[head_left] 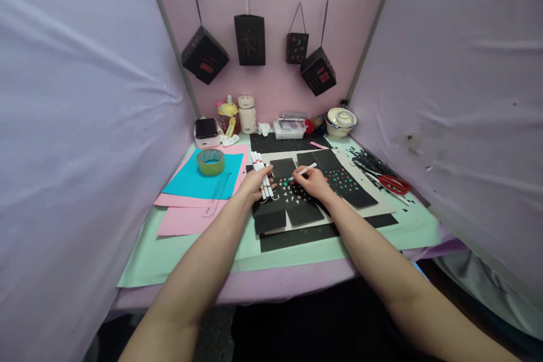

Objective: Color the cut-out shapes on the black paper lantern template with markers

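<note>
My left hand (258, 180) is closed around a bundle of several white marker pens (263, 176), resting over the left part of a black cardboard sheet (270, 210). In my right hand (311, 181) is a single white marker (307, 169), its tip pointing down and left. The tip is by a green spot among small triangular cut-outs in the black card; whether it touches cannot be made out. The cut-outs between my hands look pale, while those on the right panel (341, 180) show red and green. A pale board (377, 199) lies under the card.
On the left, a tape roll (211, 163) and clear ruler (218, 195) lie on blue paper (182, 184) over pink sheets. Red-handled scissors (394, 184) and black scraps lie right. A bottle (247, 115), plastic box (290, 127) and bowl (340, 123) stand behind. Black lanterns (250, 41) hang above.
</note>
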A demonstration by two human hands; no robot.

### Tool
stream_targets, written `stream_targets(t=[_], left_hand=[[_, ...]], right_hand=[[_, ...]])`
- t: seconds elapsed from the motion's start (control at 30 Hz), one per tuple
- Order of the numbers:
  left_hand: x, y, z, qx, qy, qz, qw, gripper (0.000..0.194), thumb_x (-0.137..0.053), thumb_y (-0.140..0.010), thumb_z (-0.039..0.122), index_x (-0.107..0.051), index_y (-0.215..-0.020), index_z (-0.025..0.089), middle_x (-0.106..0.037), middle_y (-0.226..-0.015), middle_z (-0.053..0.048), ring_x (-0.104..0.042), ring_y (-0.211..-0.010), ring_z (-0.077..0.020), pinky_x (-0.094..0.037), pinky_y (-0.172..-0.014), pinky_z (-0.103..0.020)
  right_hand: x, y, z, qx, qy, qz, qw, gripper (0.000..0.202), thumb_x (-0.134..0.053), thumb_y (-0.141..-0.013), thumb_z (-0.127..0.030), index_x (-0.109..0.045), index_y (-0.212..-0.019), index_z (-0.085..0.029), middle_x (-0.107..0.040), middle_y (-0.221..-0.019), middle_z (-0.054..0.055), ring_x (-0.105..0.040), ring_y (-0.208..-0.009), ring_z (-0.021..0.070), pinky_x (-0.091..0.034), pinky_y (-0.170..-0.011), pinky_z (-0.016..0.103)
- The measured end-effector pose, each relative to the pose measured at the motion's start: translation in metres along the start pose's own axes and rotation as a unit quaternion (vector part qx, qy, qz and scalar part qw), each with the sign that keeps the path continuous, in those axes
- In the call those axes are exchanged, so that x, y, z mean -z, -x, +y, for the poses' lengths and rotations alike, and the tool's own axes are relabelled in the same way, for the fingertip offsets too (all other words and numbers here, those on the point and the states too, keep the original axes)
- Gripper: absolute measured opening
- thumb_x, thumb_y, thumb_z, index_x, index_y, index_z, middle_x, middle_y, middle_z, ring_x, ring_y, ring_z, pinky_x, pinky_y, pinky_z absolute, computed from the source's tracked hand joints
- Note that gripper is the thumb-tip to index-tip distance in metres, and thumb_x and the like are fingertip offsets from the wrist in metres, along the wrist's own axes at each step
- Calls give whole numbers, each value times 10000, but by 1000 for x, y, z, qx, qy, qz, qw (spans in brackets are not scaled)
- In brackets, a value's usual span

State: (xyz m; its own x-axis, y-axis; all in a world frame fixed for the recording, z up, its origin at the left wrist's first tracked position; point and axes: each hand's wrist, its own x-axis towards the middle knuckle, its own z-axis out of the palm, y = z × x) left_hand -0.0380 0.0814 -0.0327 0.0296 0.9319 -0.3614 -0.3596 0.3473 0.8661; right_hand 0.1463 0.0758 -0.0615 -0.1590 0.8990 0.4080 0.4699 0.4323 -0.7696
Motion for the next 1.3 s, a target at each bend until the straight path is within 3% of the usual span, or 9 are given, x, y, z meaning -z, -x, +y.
stream_targets(t=[1.3], left_hand=[[1, -2, -1, 0, -1, -4, 1000, 213, -700, -666, 231, -549, -796, 155, -584, -661, 8, -522, -457, -75, -547, -620, -372]], right_hand=[[1, 0, -2, -5, 8, 20, 1000, 192, -485, -762, -297, -616, -693, -176, -652, -651, 5, -598, -655, 148, -414, -621, 231]])
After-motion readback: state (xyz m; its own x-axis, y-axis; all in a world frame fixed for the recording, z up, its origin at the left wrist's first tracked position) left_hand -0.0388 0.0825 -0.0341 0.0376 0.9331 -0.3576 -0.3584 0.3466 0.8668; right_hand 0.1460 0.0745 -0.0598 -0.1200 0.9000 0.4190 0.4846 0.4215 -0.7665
